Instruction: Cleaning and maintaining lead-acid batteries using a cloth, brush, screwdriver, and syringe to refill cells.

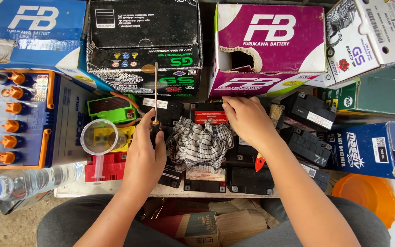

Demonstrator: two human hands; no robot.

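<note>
A: Item one, left hand (pixel 143 153)?
B: Fingers closed round the dark handle of a screwdriver (pixel 156 98), shaft upright, tip at the black-and-green box (pixel 145 45) along the board's far edge. Handle mostly hidden in the fist.

A: Item two, right hand (pixel 248 120)?
B: Palm down, fingers curled onto a black battery with a red label (pixel 210 113), mid-board, toward the far edge. Fingertips hidden; a true grip cannot be told.

A: Between the hands?
B: Checked cloth (pixel 200 144), crumpled, covering the batteries beneath.

A: Left of the board?
B: Clear funnel (pixel 99 137) over yellow and red blocks, green battery (pixel 112 109) behind it. Large blue battery with orange caps (pixel 17 119) at the left edge. Clear bottle (pixel 24 183) at the near left corner, cut off by the frame.

A: Right side?
B: Small black batteries (pixel 308 146) crowded to the right edge; a brush (pixel 276 113) partly behind the right wrist. Orange bowl (pixel 370 194) off the near right corner.

A: Open room?
B: Little; boxes wall the far edge, the magenta box (pixel 266 36) torn open. Only a thin strip at the board's near edge (pixel 115 188) shows bare
</note>
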